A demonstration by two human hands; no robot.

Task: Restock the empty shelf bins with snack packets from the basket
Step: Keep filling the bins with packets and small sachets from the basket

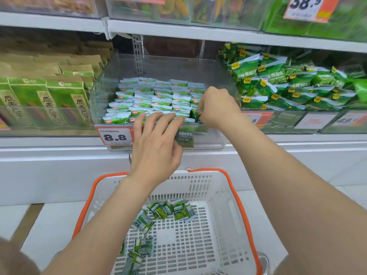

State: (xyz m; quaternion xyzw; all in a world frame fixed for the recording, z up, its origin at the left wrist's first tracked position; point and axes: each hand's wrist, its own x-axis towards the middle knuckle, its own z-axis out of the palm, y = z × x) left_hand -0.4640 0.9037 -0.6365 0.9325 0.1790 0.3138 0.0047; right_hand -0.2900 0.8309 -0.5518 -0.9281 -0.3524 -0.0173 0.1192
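— Your left hand point(156, 147) reaches over the front rim of the clear bin point(111, 92), fingers spread straight across the front row of snack packets point(151, 96), beside the 8.8 price tag point(114, 137).

— And your right hand point(216, 108), near it but apart, pinches one green packet point(199, 113) at the bin's right side.

— Below your arms, the orange-rimmed basket point(234, 195) holds a scatter of loose packets point(170, 211).
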